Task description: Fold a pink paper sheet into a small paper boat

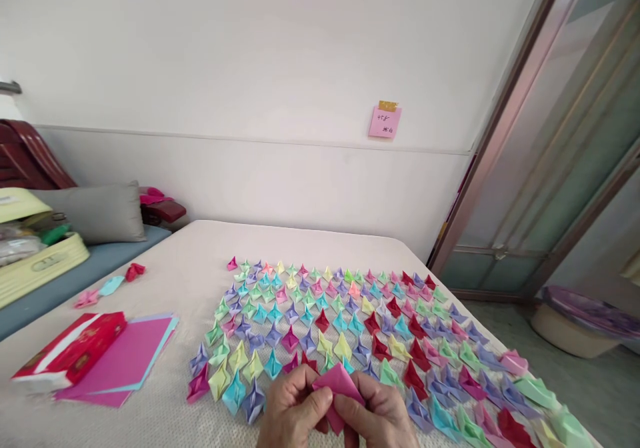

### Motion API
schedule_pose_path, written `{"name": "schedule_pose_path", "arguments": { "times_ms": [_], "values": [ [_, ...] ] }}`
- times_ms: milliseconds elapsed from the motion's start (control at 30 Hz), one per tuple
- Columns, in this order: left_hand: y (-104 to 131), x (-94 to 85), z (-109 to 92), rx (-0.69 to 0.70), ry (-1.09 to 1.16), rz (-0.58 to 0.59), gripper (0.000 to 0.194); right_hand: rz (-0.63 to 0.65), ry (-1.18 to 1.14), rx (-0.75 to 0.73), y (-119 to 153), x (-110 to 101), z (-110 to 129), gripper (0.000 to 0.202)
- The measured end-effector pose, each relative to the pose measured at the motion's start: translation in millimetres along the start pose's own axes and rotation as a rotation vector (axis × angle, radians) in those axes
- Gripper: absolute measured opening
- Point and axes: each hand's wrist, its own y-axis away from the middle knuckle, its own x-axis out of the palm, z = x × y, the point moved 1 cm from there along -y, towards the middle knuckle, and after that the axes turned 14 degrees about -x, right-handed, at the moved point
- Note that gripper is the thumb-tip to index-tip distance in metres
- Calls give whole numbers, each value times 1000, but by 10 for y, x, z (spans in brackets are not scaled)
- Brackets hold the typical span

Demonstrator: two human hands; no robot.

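Between my two hands is a folded piece of pink paper (343,383), diamond-shaped with its point up. My left hand (295,409) pinches its left side, thumb on the front face. On the right side, the thumb and fingers of my right hand (376,411) close on the same paper. Just beyond and around both hands stand many rows of small folded paper boats (275,336) in purple, blue, green, yellow, red and pink. The undersides of my fingers and the paper's lower back are hidden.
Left on the table (170,261) lies a red tissue pack (75,348) on pink and blue paper sheets (131,358). Farther back are several loose folded papers (111,285). A grey cushion (95,213) and yellow box (45,268) sit beyond the left edge; a lidded tub (575,328) stands right.
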Motion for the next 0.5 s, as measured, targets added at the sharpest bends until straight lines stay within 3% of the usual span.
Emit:
{"name": "schedule_pose_path", "arguments": {
  "times_ms": [267, 500],
  "values": [
    [-76, -57, 46, -13, 102, 31, 31, -19, -65, -4, -19, -10, -138, 44],
    [-89, -53, 47, -54, 244, 25, 33, -46, -181, 78, -48, -34, -105, 40]
  ]
}}
